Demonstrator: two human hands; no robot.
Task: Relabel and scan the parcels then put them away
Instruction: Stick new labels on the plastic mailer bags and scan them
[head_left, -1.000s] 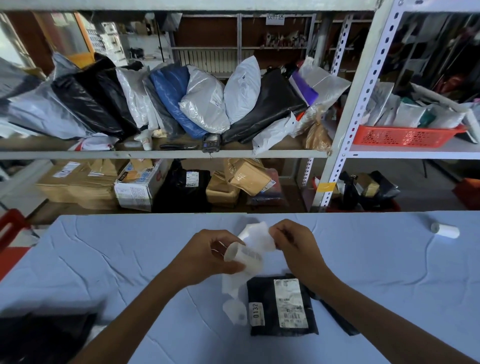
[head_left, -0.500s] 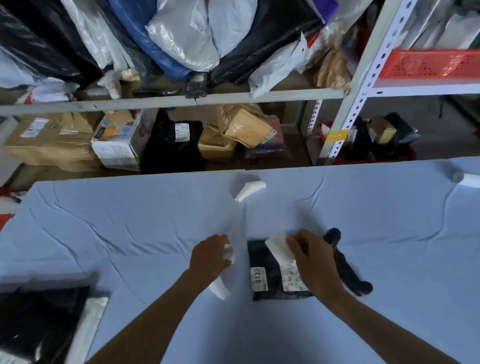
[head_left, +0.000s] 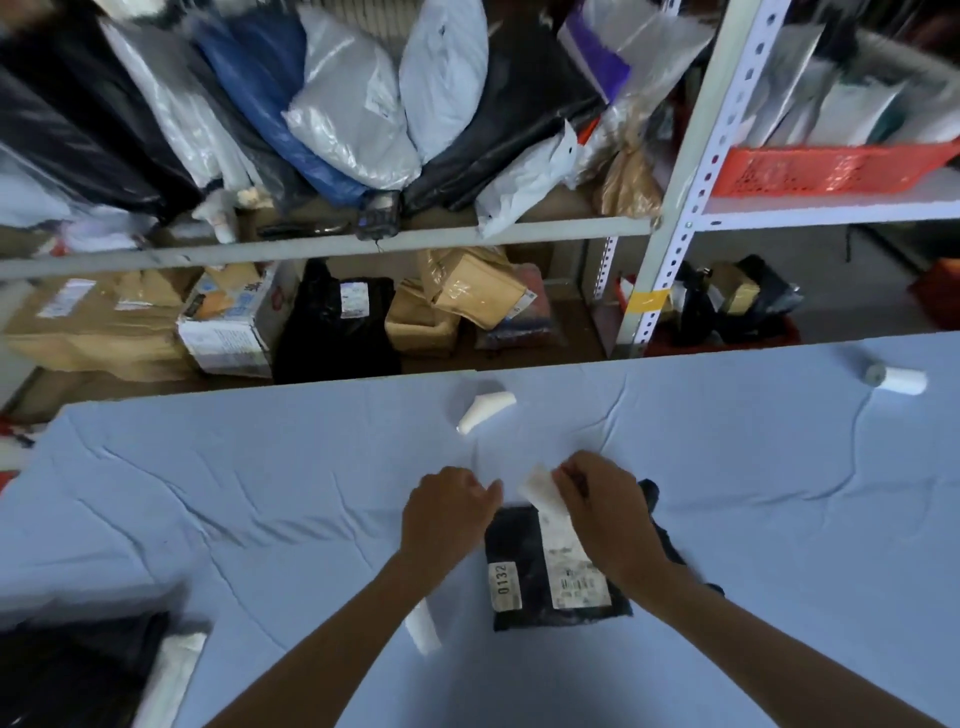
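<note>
A small black parcel (head_left: 524, 564) lies on the blue table (head_left: 260, 493), with a "0132" sticker (head_left: 505, 584) at its left. My right hand (head_left: 605, 512) pinches the curled upper end of a white shipping label (head_left: 563, 551) that lies along the parcel. My left hand (head_left: 447, 512) hovers just left of the parcel with curled fingers; a white backing strip (head_left: 422, 629) trails below its wrist, and whether the fingers hold it is hidden. A black handheld scanner (head_left: 655, 499) pokes out behind my right hand.
A curled white backing scrap (head_left: 485, 410) lies further up the table, and a label roll (head_left: 896, 378) sits at the far right. Black and white parcels (head_left: 78, 675) occupy the near left corner. Shelves behind hold stuffed mailers (head_left: 353, 104), boxes (head_left: 104, 322) and a red basket (head_left: 826, 169).
The backing scrap was dropped on the table further up. Both hands came down from mid-air to the parcel, and my right hand now lays the label along it.
</note>
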